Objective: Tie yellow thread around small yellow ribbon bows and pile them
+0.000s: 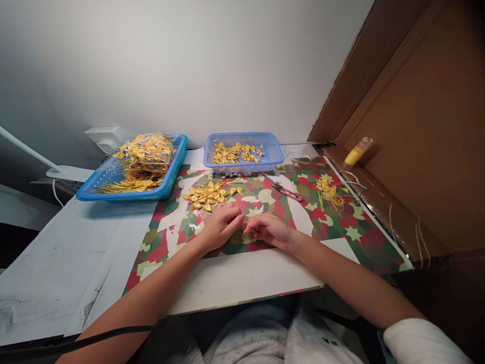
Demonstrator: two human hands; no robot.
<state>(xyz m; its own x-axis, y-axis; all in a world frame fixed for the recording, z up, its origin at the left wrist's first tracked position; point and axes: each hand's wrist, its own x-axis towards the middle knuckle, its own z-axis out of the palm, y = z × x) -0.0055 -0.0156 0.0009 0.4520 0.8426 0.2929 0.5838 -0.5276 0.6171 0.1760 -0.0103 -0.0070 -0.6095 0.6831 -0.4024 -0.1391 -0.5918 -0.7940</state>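
Observation:
My left hand [223,225] and my right hand [271,230] nearly meet over the patterned mat [261,189]. The fingers of both are closed in a pinch at the tips. Between them is something thin and fine, too small to make out. Just beyond my left hand lies a pile of yellow ribbon bows [208,194], some with thin gold stems. Past my right hand rests a pair of thread snips [287,191]. Several silvery beads [229,176] sit between the bows and a light blue basket [281,156].
More bows [238,151] lie in that basket. On the left, a larger blue basket [81,194] holds bagged bows with beads [147,151] and stemmed bows. Yellow thread scraps [329,194] lie at right, near a yellow tube [356,153] by the cardboard wall [424,126].

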